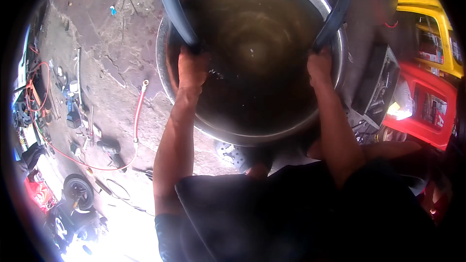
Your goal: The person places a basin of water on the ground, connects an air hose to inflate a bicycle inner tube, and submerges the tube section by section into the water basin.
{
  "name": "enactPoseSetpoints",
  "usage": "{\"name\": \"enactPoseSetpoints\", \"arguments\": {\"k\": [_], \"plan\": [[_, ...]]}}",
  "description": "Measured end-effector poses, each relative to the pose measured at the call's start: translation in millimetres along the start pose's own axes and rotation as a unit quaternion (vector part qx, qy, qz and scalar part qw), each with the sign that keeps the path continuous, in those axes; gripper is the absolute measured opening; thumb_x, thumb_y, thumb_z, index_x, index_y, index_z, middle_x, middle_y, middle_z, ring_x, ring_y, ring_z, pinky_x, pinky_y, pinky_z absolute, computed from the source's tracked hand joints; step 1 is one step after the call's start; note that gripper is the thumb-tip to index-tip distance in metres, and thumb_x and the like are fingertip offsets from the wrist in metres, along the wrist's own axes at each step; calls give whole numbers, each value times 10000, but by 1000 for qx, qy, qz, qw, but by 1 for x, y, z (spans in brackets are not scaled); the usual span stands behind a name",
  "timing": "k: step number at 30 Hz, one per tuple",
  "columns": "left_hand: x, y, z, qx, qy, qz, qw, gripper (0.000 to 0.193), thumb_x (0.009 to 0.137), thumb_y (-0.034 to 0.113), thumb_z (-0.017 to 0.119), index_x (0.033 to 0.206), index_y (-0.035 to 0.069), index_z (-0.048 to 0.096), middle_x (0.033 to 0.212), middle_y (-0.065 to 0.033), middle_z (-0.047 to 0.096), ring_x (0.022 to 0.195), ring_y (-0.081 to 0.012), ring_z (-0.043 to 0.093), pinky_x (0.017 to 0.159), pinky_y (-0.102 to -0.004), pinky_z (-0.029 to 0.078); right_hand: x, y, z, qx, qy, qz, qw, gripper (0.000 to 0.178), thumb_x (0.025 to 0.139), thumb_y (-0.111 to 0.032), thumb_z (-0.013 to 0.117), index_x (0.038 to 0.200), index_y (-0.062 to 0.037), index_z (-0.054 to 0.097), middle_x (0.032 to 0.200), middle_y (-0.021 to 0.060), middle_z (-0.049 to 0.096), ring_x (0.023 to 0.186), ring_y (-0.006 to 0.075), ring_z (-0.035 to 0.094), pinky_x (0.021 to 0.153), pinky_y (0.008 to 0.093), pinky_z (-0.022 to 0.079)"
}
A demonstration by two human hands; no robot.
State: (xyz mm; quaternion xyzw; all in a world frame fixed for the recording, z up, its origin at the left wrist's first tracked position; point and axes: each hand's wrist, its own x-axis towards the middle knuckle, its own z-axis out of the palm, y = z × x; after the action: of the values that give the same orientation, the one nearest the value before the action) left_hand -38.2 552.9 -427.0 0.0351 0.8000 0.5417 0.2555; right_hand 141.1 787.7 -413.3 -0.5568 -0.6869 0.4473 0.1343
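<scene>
A wide metal basin (pixel 252 139) of murky brown water (pixel 257 34) stands in front of me on the ground. My left hand (pixel 192 70) is closed around a thick, smooth black inner tube (pixel 174 9), just inside the basin's left side. On the right side, my right hand (pixel 320 68) grips the tube's other visible stretch. Both stretches curve up and away past the upper edge of the view, so the far part is hidden. Rings of ripples show on the water between the hands. Whether the tube dips under the surface at my hands I cannot tell.
A red air hose (pixel 139 106) with a metal end lies on the concrete at left, near scattered tools and a small black wheel (pixel 78 191). Right of the basin are a dark metal box (pixel 376 85), a red plastic stool (pixel 449 116) and a yellow one (pixel 422 1).
</scene>
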Motion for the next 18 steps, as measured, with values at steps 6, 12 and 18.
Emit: {"name": "enactPoseSetpoints", "arguments": {"k": [6, 12, 18], "plan": [[7, -12, 5, 19, 10, -33, 999, 215, 783, 78, 594, 973, -24, 591, 765, -68, 599, 598, -138, 535, 535, -305, 436, 4, 16, 8, 55, 5, -5, 998, 439, 822, -11, 481, 1248, 51, 395, 1187, 233, 496, 1122, 329, 478, 946, 350, 350], [41, -71, 2, 218, -15, 119, 969, 206, 779, 119, 624, 927, -23, 622, 734, -62, 610, 571, -127, 528, 513, -305, 432, -1, -4, 7, 10, 4, 21, 1000, 469, 831, -40, 492, 1278, 51, 381, 1228, 227, 486, 1150, 329, 467, 969, 349, 335], [11, -60, -24, -412, -65, -121, 901, 141, 840, 194, 548, 883, 62, 573, 610, -12, 527, 572, -126, 499, 516, -281, 424, -6, -12, -4, -82, -4, -60, 995, 488, 846, -84, 511, 1267, 103, 352, 1261, 275, 447, 1191, 355, 433, 995, 374, 314]]}}
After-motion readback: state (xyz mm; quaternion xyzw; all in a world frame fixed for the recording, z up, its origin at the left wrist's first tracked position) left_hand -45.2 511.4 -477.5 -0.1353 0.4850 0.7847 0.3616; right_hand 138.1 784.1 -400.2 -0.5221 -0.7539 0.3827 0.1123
